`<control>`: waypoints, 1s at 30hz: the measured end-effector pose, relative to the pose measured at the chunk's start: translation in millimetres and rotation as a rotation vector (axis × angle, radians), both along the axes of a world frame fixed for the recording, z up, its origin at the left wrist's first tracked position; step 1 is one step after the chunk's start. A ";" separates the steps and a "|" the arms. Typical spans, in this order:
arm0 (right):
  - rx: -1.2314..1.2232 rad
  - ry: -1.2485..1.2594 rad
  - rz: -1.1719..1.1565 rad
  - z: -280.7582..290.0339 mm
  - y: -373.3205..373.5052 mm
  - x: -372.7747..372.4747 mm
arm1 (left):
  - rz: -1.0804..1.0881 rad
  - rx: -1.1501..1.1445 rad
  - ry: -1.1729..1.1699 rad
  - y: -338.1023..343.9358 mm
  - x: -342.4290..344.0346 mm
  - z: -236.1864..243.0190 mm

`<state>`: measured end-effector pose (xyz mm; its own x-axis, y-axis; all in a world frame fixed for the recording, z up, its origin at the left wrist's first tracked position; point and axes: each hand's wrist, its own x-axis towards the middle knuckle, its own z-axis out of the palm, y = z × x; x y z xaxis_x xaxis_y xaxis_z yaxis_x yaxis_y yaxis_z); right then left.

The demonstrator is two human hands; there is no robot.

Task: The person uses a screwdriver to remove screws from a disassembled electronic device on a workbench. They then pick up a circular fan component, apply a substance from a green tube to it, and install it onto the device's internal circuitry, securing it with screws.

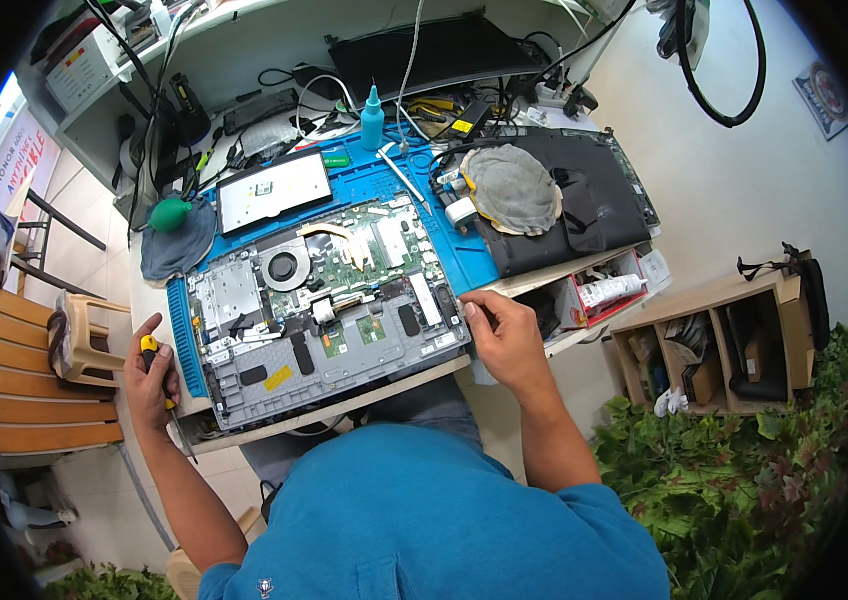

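The person in a blue shirt (pixel 424 520) leans over the desk (pixel 364 400) from the lower edge. The left hand (pixel 149 375) is closed around a screwdriver with yellow and black handle (pixel 150 350), at the near left corner of the opened laptop (pixel 319 315). The right hand (pixel 504 335) is at the right edge of this laptop, fingers curled together and the fingertips pinching something very small; what it is, I cannot tell.

The laptop lies bottom up with its cover removed, so the round fan (pixel 286 267), the green board (pixel 369 250) and grey inner frame are visible. It rests on a blue work mat (pixel 374 180).

Behind it on the mat lies a flat panel with light face (pixel 274 190), and to the left a green rubber blower (pixel 171 213) on a grey cloth (pixel 179 250). On the right, a round grey pad (pixel 514 190) lies on a black bag (pixel 584 205). Farther back stands a blue bottle with thin nozzle (pixel 372 118), among many cables (pixel 444 110).
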<state>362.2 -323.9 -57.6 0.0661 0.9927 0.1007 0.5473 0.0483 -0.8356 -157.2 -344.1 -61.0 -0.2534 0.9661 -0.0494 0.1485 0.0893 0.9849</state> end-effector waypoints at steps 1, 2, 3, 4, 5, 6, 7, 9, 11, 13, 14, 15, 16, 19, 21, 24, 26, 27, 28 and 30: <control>0.053 -0.014 0.009 -1.3 1.0 0.0 | -0.002 0.001 -0.001 -0.2 0.4 0.6; 0.093 -0.041 0.021 -0.2 3.2 -0.5 | -0.004 0.001 -0.002 -0.4 0.6 1.3; 0.133 -0.066 0.034 1.5 7.3 -1.5 | -0.003 -0.008 0.003 -0.3 0.8 2.6; 0.170 -0.089 0.059 2.0 11.4 -5.1 | 0.009 -0.022 0.011 -4.6 -1.3 4.0; 0.169 -0.143 0.073 5.1 15.6 -6.7 | 0.025 -0.036 0.019 -9.0 -3.1 5.3; 0.170 -0.196 0.091 11.4 19.7 -5.1 | 0.003 -0.026 0.005 -8.1 -1.9 1.7; 0.172 -0.230 0.137 13.5 26.1 -11.1 | 0.010 -0.020 0.007 -10.0 -5.2 -2.7; 0.176 -0.247 0.161 19.5 30.6 -17.1 | 0.037 -0.037 0.053 -13.2 -12.0 -2.3; 0.178 -0.250 0.133 18.1 33.1 -16.8 | 0.052 -0.043 0.051 -5.2 0.3 0.4; 0.123 -0.228 0.081 13.5 38.2 -13.8 | 0.055 -0.066 0.025 -2.0 8.9 12.2; 0.173 -0.240 0.095 11.9 42.2 -12.2 | 0.043 -0.100 0.022 -1.5 11.6 15.9; 0.102 -0.245 0.088 12.5 47.2 -13.9 | 0.036 -0.121 0.038 -2.1 9.1 17.4; 0.027 -0.251 0.069 17.0 49.8 -14.5 | 0.018 -0.144 0.054 -0.9 10.2 19.0; -0.016 -0.232 0.066 20.1 61.8 -19.4 | 0.016 -0.221 0.156 -0.2 19.3 30.0; -0.025 -0.273 0.075 23.4 68.4 -22.9 | -0.022 -0.255 0.163 4.1 26.2 37.9; -0.034 -0.303 0.072 21.9 72.2 -25.3 | -0.038 -0.288 0.209 11.2 24.2 33.1; -0.049 -0.295 0.058 20.8 73.3 -26.2 | -0.036 -0.291 0.213 12.1 25.9 33.9; -0.061 -0.280 0.050 22.4 72.8 -26.3 | -0.038 -0.287 0.207 12.5 25.7 33.0; -0.075 -0.264 0.043 21.5 72.5 -26.7 | -0.037 -0.285 0.201 12.1 25.5 32.1; -0.074 -0.208 0.041 16.0 74.1 -24.1 | -0.029 -0.301 0.191 10.8 26.0 33.9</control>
